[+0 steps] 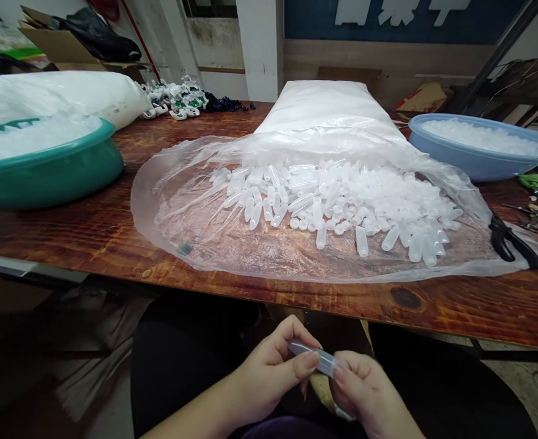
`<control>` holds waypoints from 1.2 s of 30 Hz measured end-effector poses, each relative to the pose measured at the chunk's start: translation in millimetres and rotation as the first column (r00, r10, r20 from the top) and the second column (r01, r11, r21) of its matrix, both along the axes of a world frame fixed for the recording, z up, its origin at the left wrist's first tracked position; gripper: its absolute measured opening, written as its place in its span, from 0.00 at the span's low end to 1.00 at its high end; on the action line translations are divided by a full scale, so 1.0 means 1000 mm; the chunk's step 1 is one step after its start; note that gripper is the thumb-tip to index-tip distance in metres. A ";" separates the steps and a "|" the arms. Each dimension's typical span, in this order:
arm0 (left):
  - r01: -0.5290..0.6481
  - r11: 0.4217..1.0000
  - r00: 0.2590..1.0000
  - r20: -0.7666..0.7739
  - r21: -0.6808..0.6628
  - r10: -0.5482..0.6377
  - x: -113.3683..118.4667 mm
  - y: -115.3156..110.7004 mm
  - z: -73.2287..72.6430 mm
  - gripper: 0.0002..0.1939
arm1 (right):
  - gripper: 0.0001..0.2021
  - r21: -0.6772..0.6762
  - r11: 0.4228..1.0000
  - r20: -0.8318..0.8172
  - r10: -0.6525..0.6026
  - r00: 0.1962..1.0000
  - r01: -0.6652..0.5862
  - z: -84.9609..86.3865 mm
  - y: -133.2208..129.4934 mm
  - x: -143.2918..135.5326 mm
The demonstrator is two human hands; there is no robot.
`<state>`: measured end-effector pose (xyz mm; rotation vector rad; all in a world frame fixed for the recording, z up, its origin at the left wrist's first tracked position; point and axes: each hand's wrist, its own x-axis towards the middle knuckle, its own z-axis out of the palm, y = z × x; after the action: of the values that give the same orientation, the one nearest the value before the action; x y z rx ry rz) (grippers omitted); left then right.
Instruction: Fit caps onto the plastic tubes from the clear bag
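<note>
Over the lap, in front of the table edge, my left hand [282, 361] pinches a translucent plastic tube [324, 362] near its tapered end between thumb and fingers. My right hand [361, 383] grips the other end of that tube, its thumb along the side. The tube lies tilted, lower toward the right. Some of it is covered by my fingers. On the table ahead, a pile of similar translucent tubes [317, 213] is spread on a clear plastic bag [232, 259].
A green basin [58, 177] of white pieces stands left, a blue basin [470, 160] right. The bag's full white part [328, 107] lies behind the pile. Black-handled pliers or scissors [502, 239] rest on its right edge. White and green parts [177, 97] lie at the back.
</note>
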<state>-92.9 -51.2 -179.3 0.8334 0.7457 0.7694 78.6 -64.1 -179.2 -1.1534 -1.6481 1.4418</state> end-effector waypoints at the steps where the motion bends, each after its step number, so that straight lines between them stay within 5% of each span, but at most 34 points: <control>1: 0.001 1.000 1.000 0.005 -0.008 -0.001 0.000 0.000 -0.001 0.21 | 0.20 0.023 1.000 0.010 0.000 1.000 -0.001 0.001 0.000 0.000; 4: 0.034 0.999 0.999 0.024 -0.041 -0.033 0.004 -0.001 -0.002 0.22 | 0.12 0.441 0.897 0.175 -0.062 0.983 -0.022 0.004 0.002 0.003; 6: 0.058 0.997 0.996 0.063 -0.042 -0.055 0.007 -0.002 -0.003 0.23 | 0.12 0.544 0.838 0.194 -0.073 0.978 -0.045 0.005 0.003 0.003; 7: 0.064 0.998 0.995 0.074 -0.030 -0.061 0.008 -0.002 -0.003 0.23 | 0.15 0.474 0.880 0.155 -0.062 0.986 -0.019 0.003 0.003 0.001; 9: 0.059 0.998 0.997 0.046 0.014 -0.060 0.008 -0.002 -0.004 0.23 | 0.21 0.110 0.991 0.034 -0.078 0.996 0.074 -0.002 0.002 -0.004; 11: 0.053 0.996 0.997 -0.054 0.067 -0.050 0.008 -0.001 -0.005 0.22 | 0.25 -0.272 0.955 -0.021 -0.132 0.991 0.122 -0.006 0.003 -0.007; 13: 0.078 0.990 0.979 -0.199 0.119 -0.053 0.007 0.002 -0.009 0.22 | 0.26 -0.360 0.927 0.099 -0.079 0.992 0.110 -0.004 0.004 0.000; 15: 0.161 0.967 0.912 -0.404 0.198 -0.069 0.009 0.005 -0.012 0.20 | 0.24 -0.238 0.968 0.397 0.026 0.918 0.076 0.007 0.007 0.015; 17: 0.328 0.908 0.780 -0.617 0.260 -0.105 0.013 0.010 -0.012 0.16 | 0.20 -0.119 0.993 0.627 0.074 0.775 0.002 0.026 0.011 0.036; 20: 0.606 0.777 0.510 -0.832 0.168 -0.218 0.021 0.018 0.000 0.23 | 0.16 0.165 0.986 0.621 -0.112 0.776 0.011 0.059 0.030 0.060; 23: 0.732 0.675 0.322 -0.919 0.089 -0.228 0.026 0.025 0.030 0.34 | 0.09 0.560 0.811 0.603 -0.538 0.589 0.169 0.079 0.071 0.068; 26: 0.768 0.613 0.317 -0.942 0.186 -0.112 0.025 0.032 0.069 0.19 | 0.09 0.562 0.817 0.747 -0.569 0.344 0.128 0.083 0.120 0.063; 30: 0.814 0.491 0.322 -0.944 0.312 0.066 0.029 0.060 0.107 0.14 | 0.10 0.498 0.861 0.808 -0.503 0.307 0.100 0.075 0.158 0.049; 32: 0.809 0.416 0.294 -0.899 0.415 0.325 0.039 0.087 0.113 0.12 | 0.10 0.485 0.871 0.819 -0.485 0.307 0.083 0.069 0.162 0.045; 34: 0.859 0.277 0.229 -0.809 0.430 0.542 0.052 0.116 0.111 0.12 | 0.11 0.486 0.872 0.821 -0.480 0.308 0.064 0.066 0.161 0.044; 36: 0.913 0.164 0.219 -0.788 0.374 0.576 0.065 0.141 0.107 0.13 | 0.11 0.499 0.865 0.817 -0.487 0.310 0.045 0.064 0.159 0.045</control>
<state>-27.8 89.6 -72.7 2.9822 1.0762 0.0412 123.6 95.3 -115.5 -2.0834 -2.1251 0.0165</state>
